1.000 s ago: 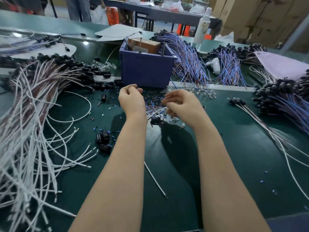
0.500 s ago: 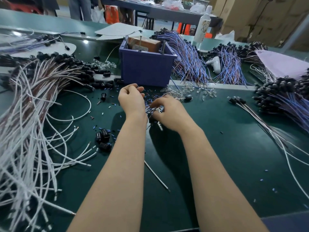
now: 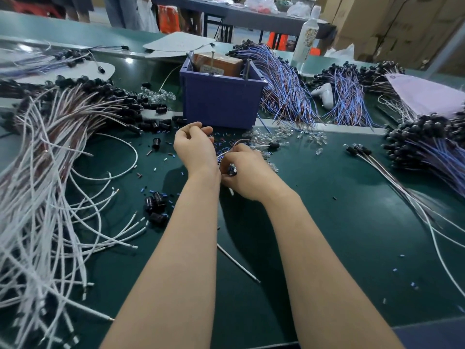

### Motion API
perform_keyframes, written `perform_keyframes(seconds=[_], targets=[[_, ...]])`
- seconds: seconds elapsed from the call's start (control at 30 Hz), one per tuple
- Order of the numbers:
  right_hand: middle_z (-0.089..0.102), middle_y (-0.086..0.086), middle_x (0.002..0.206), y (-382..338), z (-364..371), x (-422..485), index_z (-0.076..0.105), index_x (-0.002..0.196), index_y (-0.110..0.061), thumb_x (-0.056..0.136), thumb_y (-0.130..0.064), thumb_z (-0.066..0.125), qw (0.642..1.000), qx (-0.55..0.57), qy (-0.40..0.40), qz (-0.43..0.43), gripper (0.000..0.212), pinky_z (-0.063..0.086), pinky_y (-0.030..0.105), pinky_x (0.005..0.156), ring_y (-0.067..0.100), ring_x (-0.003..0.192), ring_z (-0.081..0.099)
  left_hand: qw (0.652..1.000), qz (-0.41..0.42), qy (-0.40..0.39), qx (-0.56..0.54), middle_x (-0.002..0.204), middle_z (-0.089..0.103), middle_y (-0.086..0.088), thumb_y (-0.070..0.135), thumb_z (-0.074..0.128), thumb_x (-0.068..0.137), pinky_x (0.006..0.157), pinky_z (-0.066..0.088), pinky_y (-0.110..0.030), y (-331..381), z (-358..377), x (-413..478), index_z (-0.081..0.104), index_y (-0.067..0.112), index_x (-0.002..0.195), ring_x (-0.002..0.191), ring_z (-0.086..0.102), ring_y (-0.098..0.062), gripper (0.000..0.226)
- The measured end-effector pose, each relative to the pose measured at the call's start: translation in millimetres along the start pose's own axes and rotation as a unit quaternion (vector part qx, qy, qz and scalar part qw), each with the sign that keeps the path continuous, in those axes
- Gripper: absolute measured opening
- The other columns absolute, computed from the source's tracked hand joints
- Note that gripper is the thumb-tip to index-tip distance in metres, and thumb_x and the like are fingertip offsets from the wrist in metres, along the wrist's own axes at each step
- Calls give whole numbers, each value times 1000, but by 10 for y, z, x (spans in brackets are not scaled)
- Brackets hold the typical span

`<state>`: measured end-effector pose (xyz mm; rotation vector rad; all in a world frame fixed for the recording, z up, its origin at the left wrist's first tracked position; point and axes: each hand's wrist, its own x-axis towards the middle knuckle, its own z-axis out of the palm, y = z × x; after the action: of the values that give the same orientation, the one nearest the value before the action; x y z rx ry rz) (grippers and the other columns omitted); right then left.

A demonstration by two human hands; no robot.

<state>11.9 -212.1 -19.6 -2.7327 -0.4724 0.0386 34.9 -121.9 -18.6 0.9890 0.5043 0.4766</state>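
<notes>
My left hand (image 3: 195, 148) hovers with curled fingers over a scatter of tiny blue and dark sleeves (image 3: 224, 144) on the green table (image 3: 339, 222); what it pinches is too small to see. My right hand (image 3: 247, 172) sits just right of it, fingers curled round a thin white wire (image 3: 247, 146) that loops up and ends in a black cap (image 3: 274, 145). A small dark part (image 3: 232, 171) shows at its fingertips. The white wire's lower end pokes out under the palm.
A purple bin (image 3: 221, 99) stands behind the hands. White wires (image 3: 45, 197) pile at the left, blue wire bundles (image 3: 289, 91) at the back and right. Loose black caps (image 3: 154, 206), clear bulbs (image 3: 279, 134) and a stray wire (image 3: 239, 264) lie nearby.
My right hand has moved left and closer to my left wrist, drawing the wire with it. My left hand has stayed in place with fingers curled.
</notes>
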Motion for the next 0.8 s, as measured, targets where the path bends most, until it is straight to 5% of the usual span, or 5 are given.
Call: perform_keyframes(seconds=[0.27,0.47,0.63,0.8], targets=[[63,3,108,120,-74,-8,68,105,-16,92,-22,57,989,95,111,28,17,42,26,87,18,101,55,996,18,55,-61,68,58,1,2,35,92,54,33,-21,123,-79,137,48,16,79,51,43,-9,23],[57,7,119,75,22,61,62,124,-17,93,-17,53,990,48,135,7,32,40,32,95,25,110,51,998,6,52,-47,69,58,0,1,33,92,52,35,-20,104,-72,134,47,16,78,53,46,-9,24],[52,7,124,34,144,105,61,126,-23,94,-25,51,995,-24,99,15,34,37,36,98,32,112,43,990,-12,-57,131,84,60,-1,13,42,94,78,50,-33,3,-17,136,53,16,83,85,60,-20,16],[54,9,114,-57,145,101,66,103,-15,89,-21,53,993,-39,106,31,20,37,39,83,36,106,45,945,36,-145,291,100,66,-11,28,43,97,95,49,-45,1,26,63,58,10,93,104,61,-32,24]])
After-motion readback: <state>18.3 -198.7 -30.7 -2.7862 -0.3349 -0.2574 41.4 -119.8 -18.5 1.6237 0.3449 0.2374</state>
